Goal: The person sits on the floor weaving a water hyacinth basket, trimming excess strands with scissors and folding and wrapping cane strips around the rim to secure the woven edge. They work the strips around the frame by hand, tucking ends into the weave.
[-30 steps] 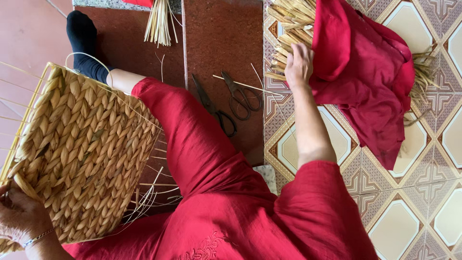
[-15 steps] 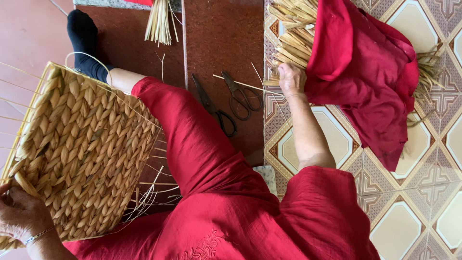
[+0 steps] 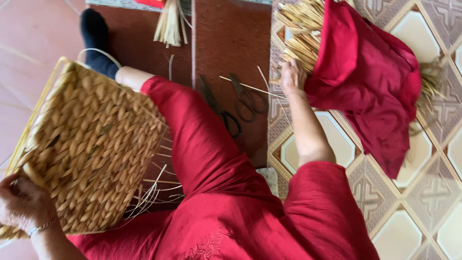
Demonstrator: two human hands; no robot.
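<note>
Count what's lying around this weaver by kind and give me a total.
Baskets: 1
Scissors: 2
Red cloths: 1
Straw bundles: 2
Total: 6

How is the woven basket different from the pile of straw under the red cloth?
The basket is straw plaited into tight rows with a firm shape; the straw pile is loose, straight stalks. The basket leans on the red-trousered leg, gripped at its corner by the left hand; the pile lies on the tiled floor, partly covered by the red cloth, with the right hand at it. Both are a dry golden tan.
</note>
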